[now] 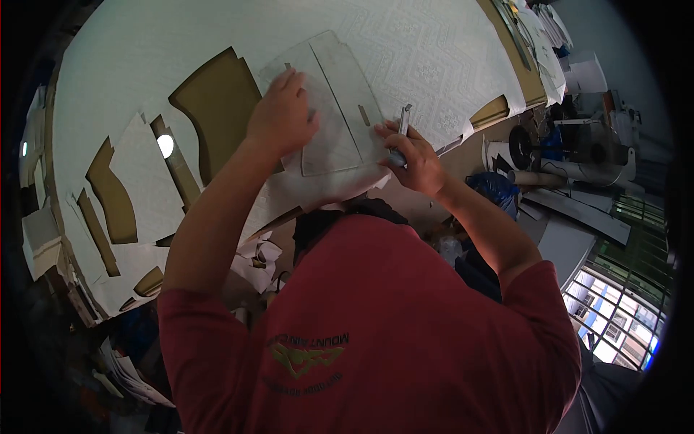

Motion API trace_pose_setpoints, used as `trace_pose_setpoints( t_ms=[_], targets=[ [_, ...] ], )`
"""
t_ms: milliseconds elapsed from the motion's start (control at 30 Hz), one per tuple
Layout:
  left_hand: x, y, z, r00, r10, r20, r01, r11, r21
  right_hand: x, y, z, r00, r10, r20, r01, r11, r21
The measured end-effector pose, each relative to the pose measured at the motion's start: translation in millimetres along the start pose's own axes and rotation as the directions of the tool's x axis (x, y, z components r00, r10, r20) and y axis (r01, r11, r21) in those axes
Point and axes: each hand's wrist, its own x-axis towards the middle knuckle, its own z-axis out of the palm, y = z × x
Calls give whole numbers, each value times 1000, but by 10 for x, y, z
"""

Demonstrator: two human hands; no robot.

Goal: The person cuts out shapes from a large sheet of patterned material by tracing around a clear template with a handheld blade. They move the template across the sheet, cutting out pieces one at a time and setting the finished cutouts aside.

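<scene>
A clear pattern template (334, 155) with a dark line down it and small slots lies on the white patterned fabric (412, 36). My left hand (283, 112) rests on the template's left part, fingers stretched out over it. At its lower right edge, my right hand (416, 160) is closed around a slim silver hand tool (403, 119). The tool's upper end sticks up past the fingers, and a rounded grey-blue part shows below. Its exact kind is not clear.
Cut-outs in the fabric show a brown surface (220, 101) on the left. A strip of fabric hangs at the table's near edge (499, 108). To the right stand a dark fan (520, 148), a blue plastic bag (495, 192) and boards (578, 213). Papers are stacked at the far right corner.
</scene>
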Motion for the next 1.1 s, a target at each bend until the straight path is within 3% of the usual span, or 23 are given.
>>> trace_pose_setpoints(
  t_ms=[33, 67, 133, 233, 433, 567, 633, 700, 933, 1100],
  targets=[
    [55, 33, 15, 995, -24, 99, 38, 988, -147, -7, -3, 3, 1000, -2, 1, 2, 1000, 1],
    [97, 53, 22, 996, -23, 85, 35, 988, -148, -13, -7, 7, 1000, -3, 3, 3, 1000, 2],
    [200, 128, -32, 977, -16, 212, 29, 998, -59, 9, -33, -9, 1000, 5, 13, -4, 1000, -31],
    [235, 423, -360, 952, -25, 304, 25, 1000, 5, 23, -83, -37, 999, 27, 38, -25, 998, -56],
    [363, 607, -351, 882, -139, 450, 71, 984, 166, 45, -152, -46, 999, 24, 27, -22, 998, -62],
    [438, 710, -301, 911, -135, 389, 56, 976, 208, 30, -85, -19, 998, -61, -31, 60, 997, -49],
    [524, 752, -311, 821, -200, 534, 111, 974, 195, 18, -95, -2, 995, -77, -64, 74, 996, -50],
    [572, 804, -319, 816, -231, 529, 147, 969, 197, 22, -23, -41, 992, -88, -91, 87, 996, -20],
    [677, 958, -164, 719, -378, 584, 264, 925, 274, -57, 53, 106, 996, -16, -88, 23, 997, 75],
    [702, 981, -201, 722, -363, 589, 238, 930, 282, -84, 93, 85, 994, 9, -106, 5, 991, 130]
  ],
)
